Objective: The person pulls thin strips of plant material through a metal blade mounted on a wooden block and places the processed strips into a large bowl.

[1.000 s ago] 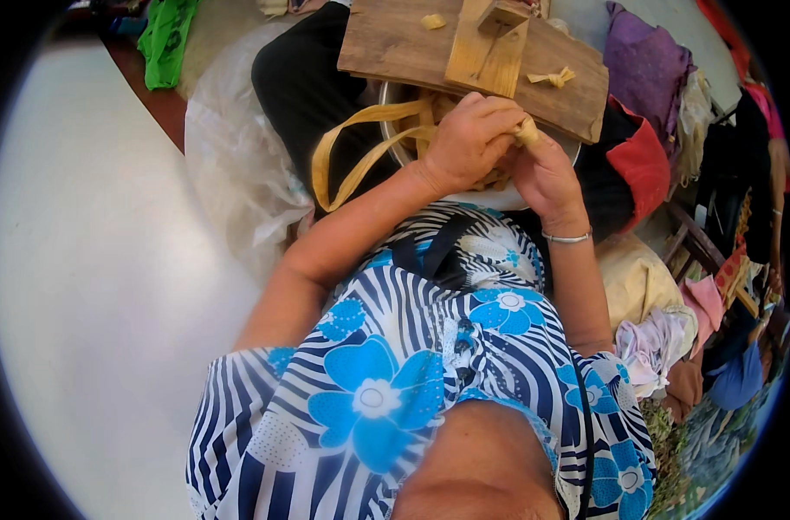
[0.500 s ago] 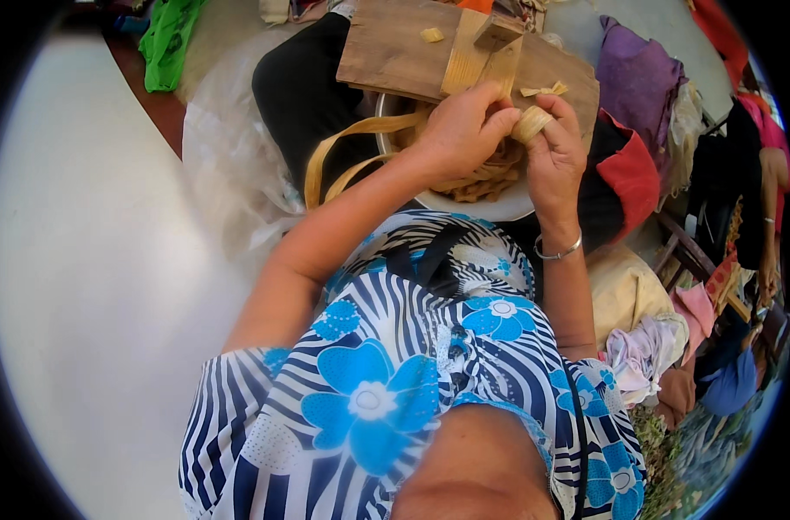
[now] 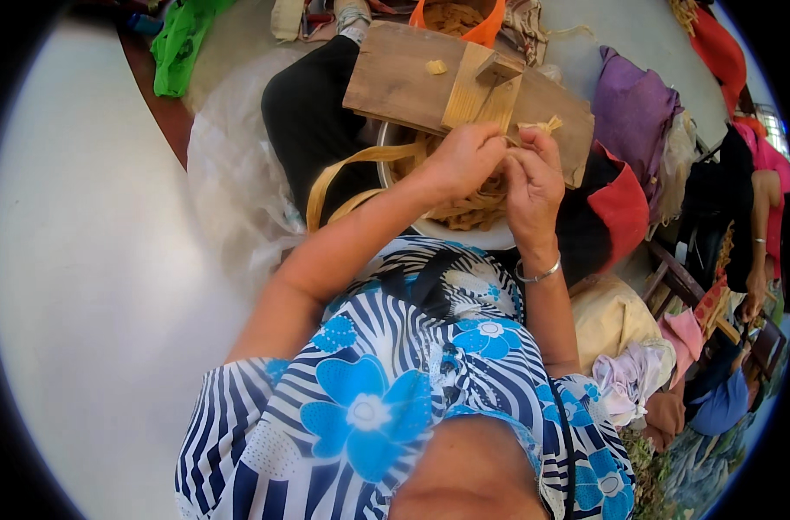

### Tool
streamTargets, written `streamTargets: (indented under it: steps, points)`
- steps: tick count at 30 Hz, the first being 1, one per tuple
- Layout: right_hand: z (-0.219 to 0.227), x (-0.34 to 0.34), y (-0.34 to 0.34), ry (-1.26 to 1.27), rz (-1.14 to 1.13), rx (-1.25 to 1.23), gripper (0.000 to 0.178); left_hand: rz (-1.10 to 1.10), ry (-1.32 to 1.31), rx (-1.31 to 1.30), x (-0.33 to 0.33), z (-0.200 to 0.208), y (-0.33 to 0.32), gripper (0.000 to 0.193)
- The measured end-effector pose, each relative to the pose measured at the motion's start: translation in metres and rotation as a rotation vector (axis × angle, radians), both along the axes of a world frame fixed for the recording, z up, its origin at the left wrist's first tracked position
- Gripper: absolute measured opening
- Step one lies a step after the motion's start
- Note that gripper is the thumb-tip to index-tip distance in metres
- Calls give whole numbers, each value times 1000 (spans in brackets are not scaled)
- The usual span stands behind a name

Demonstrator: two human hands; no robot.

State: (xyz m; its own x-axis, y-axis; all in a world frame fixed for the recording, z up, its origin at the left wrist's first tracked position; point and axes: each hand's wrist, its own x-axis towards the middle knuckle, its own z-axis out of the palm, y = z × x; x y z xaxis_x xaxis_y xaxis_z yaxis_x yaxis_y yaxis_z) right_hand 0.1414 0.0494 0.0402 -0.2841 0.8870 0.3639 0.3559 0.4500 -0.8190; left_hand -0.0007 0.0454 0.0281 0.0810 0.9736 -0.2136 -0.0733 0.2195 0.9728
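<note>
Over a white basin [image 3: 490,237] my left hand [image 3: 469,160] and my right hand [image 3: 536,184] meet fingertip to fingertip. Both are closed in a pinch on a flat tan strip, of which only a sliver shows between the fingers. Inside the basin lies a coil of the same tan strip [image 3: 469,215]. A loop of strip [image 3: 326,184] arches out to the left, partly behind my left forearm. Just beyond my hands a wooden board [image 3: 395,87] rests across the basin, with an upright wooden block [image 3: 500,67] fixed on a paler crosspiece.
Small tan pieces [image 3: 436,67] lie on the board. An orange container [image 3: 486,33] with tan material stands beyond it. Purple cloth [image 3: 633,91] and piled fabric [image 3: 629,381] lie to the right, where another person's arm [image 3: 763,225] hangs. Clear plastic sheeting [image 3: 239,165] spreads at left.
The tan strip that was wrapped at my right fingers is now mostly hidden. My right hand has turned and closed in against my left. The view has shifted, showing more of the orange container.
</note>
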Motion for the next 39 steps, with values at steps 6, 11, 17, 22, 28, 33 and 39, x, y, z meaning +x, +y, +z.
streamTargets:
  steps: [6,11,17,22,28,33,39]
  points:
    - [1,-1,7,141,-121,-38,6,8,-533,-563,-9,-9,-26,18]
    - [-5,19,0,446,81,-576,22,-33,-39,-87,-36,-13,-53,13]
    - [3,36,18,115,208,-726,34,-4,636,472,-34,8,-39,12]
    - [8,43,16,-15,319,-879,32,37,667,540,-33,8,-30,7]
    - [16,28,24,33,274,-754,28,-4,729,720,-25,4,-27,6]
    - [0,26,30,131,339,-911,27,-44,690,805,-16,5,-24,6]
    - [-17,20,17,-69,303,-448,20,31,566,640,0,-1,-35,5]
